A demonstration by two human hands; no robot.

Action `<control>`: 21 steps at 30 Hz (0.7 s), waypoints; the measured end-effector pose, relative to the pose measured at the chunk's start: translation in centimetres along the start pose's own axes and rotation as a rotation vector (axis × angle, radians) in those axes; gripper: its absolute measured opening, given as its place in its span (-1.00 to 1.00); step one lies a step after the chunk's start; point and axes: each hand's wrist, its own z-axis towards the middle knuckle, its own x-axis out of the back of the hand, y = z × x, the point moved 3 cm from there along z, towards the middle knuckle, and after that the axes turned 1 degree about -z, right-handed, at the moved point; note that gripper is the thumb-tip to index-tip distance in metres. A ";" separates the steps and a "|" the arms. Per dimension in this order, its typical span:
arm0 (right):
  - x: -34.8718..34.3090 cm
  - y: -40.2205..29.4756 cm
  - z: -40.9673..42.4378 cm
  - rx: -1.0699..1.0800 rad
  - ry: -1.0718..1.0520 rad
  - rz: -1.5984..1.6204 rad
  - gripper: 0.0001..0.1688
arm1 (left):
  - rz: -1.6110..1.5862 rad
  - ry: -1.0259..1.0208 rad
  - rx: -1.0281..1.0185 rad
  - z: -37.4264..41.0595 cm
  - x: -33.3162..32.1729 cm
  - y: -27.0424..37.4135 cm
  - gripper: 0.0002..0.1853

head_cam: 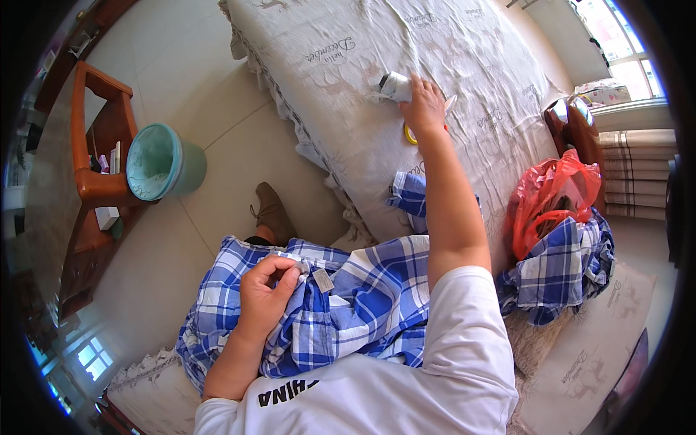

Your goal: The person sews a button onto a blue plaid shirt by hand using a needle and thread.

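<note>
A blue and white plaid shirt [380, 277] lies bunched across my lap. My left hand [272, 285] pinches its edge between thumb and forefinger, beside a small pale label [323, 280] on the cloth. My right hand [425, 106] reaches out over the covered surface, its fingers on a white cylindrical spool [397, 87] with a dark end. Partly hidden by this hand are a yellow ring-shaped handle [409, 134] and a pale pointed piece [451, 103]. A plaid sleeve or cuff [409, 194] rests on the cover near my right forearm.
A pale printed cover [337, 92] drapes the large surface ahead. At right, a red plastic bag [549, 201] sits against more plaid cloth [554, 272]. A green bin [187, 166] stands left, by a wooden table [98, 187]. My brown shoe [274, 212] is on the tiled floor.
</note>
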 end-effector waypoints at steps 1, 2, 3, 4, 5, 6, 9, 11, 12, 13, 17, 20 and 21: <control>0.1 0.1 0.4 -0.041 -0.074 -0.007 -0.28 | -0.001 0.006 -0.004 -0.1 0.0 0.2 -0.93; 0.3 0.3 0.7 -0.084 -0.148 -0.014 -0.30 | -0.001 0.011 -0.007 -0.2 -0.1 0.4 -0.93; 0.6 0.0 1.0 -0.121 -0.224 -0.020 -0.31 | -0.003 0.022 -0.009 -0.4 -0.1 0.5 -0.93; 1.3 -0.2 1.2 -0.126 -0.152 0.087 -0.39 | 0.013 0.018 -0.023 -0.4 -0.1 0.7 -0.93; 2.0 0.1 1.7 -0.213 -0.218 0.271 -0.43 | 0.029 0.012 -0.037 -0.4 -0.1 0.9 -0.92; 3.2 -0.1 1.8 -0.282 -0.281 0.482 -0.44 | 0.045 0.011 -0.050 -0.5 -0.1 1.2 -0.92; 6.2 -1.0 0.2 -0.382 -0.378 0.994 -0.49 | 0.070 0.010 -0.085 -1.0 -0.4 2.4 -0.93; 10.5 -3.7 -1.9 -0.439 -0.441 1.387 -0.47 | 0.077 0.024 -0.158 -1.6 -0.6 3.3 -0.93; 11.9 -4.5 -2.9 -0.435 -0.472 1.500 -0.47 | 0.071 0.020 -0.187 -2.0 -0.8 3.9 -0.93; 13.2 -5.2 -3.8 -0.428 -0.503 1.615 -0.46 | 0.068 0.016 -0.218 -2.5 -0.9 4.4 -0.94; 16.8 -7.9 -8.1 -0.399 -0.604 1.912 -0.44 | 0.002 0.003 -0.222 -4.9 -2.0 6.3 -0.92; 18.8 -9.7 -11.9 -0.375 -0.680 2.073 -0.43 | 0.011 -0.036 -0.258 -6.6 -2.6 7.3 -0.90; 19.4 -10.2 -13.2 -0.364 -0.703 2.126 -0.43 | 0.010 -0.053 -0.268 -7.2 -2.9 7.7 -0.89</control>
